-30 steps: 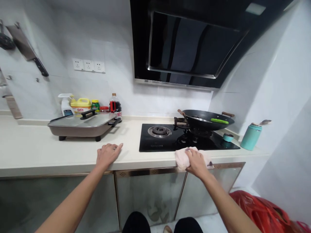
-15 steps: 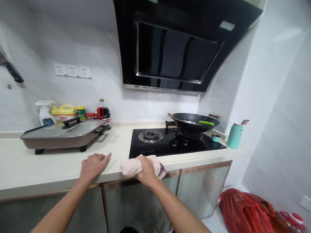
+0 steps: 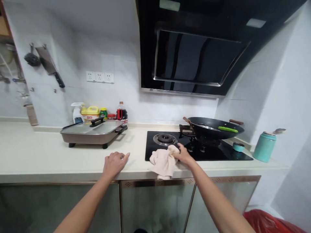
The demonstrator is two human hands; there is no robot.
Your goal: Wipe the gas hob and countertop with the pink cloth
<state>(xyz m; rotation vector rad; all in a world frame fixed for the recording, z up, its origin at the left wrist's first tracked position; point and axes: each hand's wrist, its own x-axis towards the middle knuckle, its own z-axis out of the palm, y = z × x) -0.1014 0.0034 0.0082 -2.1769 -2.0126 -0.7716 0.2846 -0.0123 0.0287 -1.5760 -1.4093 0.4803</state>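
Observation:
My left hand [image 3: 114,163] rests palm down on the white countertop [image 3: 136,155], holding nothing, its thumb stretched out to the right. A pale pink cloth [image 3: 165,160] lies crumpled over the front edge of the black gas hob [image 3: 155,154], partly hanging past the counter's lip. At the cloth's right side, my right hand [image 3: 184,156] grips a bunched part of it. Just behind the cloth is the bare left burner [image 3: 165,139]. A black wok [image 3: 206,127] with wooden handles sits on the right burner, a green-handled utensil [image 3: 227,129] inside it.
To the left stands a lidded electric pan [image 3: 85,138], with a spray bottle [image 3: 77,113], yellow jug [image 3: 90,111] and soy sauce bottle [image 3: 121,113] behind. A teal flask [image 3: 264,147] and its cup [image 3: 238,147] stand right. A cleaver [image 3: 50,64] hangs on the wall; the range hood [image 3: 199,58] overhangs the hob.
My right hand has moved the cloth from the counter's front edge up onto the hob, and the cloth has spread out. My left hand stays on the counter. The view has turned left.

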